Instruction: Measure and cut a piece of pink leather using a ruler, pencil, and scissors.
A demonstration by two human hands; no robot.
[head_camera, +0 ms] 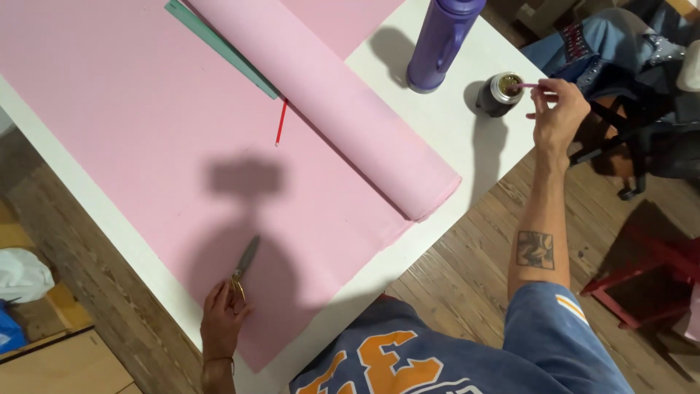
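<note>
A large pink sheet (146,131) lies spread over a white table (474,153), with the rest of it in a roll (343,102) running diagonally across. At the sheet's near edge, my left hand (222,317) grips the handles of a pair of scissors (246,261), whose blades lie shut on the sheet and point away from me. My right hand (558,117) reaches to the table's far right corner. It pinches a thin pink stick (526,85) whose tip is at the mouth of a small dark jar (499,93).
A red pencil (281,122) and a green ruler (219,44) lie beside the roll. A purple bottle (437,40) stands near the jar. Denim and dark bags (627,73) and a red stool (642,284) sit on the wooden floor at right; a wooden box (65,365) is at left.
</note>
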